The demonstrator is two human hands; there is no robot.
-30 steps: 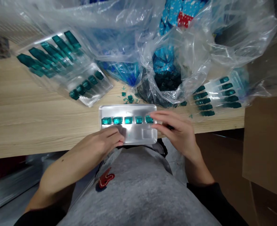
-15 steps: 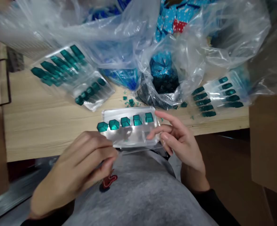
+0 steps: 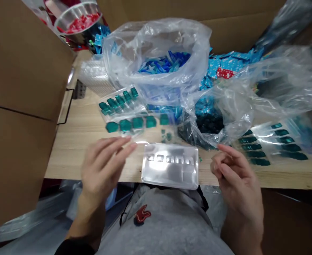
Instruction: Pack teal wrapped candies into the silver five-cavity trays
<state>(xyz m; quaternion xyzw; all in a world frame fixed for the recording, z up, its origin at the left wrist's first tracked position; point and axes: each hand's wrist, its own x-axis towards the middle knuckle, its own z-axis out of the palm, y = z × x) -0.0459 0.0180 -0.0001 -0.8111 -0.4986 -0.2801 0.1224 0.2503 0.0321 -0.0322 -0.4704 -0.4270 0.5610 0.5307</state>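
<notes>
Two bare hands are held apart above a pale wooden table (image 3: 76, 138), with a clear plastic blister tray (image 3: 170, 166) lying between them near the table's front edge. A row of small recesses is moulded along the tray's far side, and no piece is seen seated in them. The left hand (image 3: 104, 173) is open, its fingers spread slightly and extended, with the fingertips (image 3: 129, 146) just beside the tray's near-left corner and not clamped on anything. The right hand (image 3: 237, 180) is raised beside the tray's right edge, its fingers curled and gathered; whether something small is pinched there cannot be told.

Five faceted teal pieces (image 3: 125, 125) are lined up just beyond the tray, on or against a second blister tray (image 3: 117, 102) that is filled with more teal pieces. Loose teal bits (image 3: 165, 135) are scattered on the wood nearby. To the right, a further blister tray (image 3: 274, 145) holds dark teal pieces in rows. A clear plastic bag of blue pieces (image 3: 163, 62) stands behind, beside a torn bag of dark teal pieces (image 3: 209, 122) and blue printed packets (image 3: 225, 72). A cardboard box flap (image 3: 20, 67) rises on the left, and a metal bowl of red pieces (image 3: 77, 14) is seen beyond it.
</notes>
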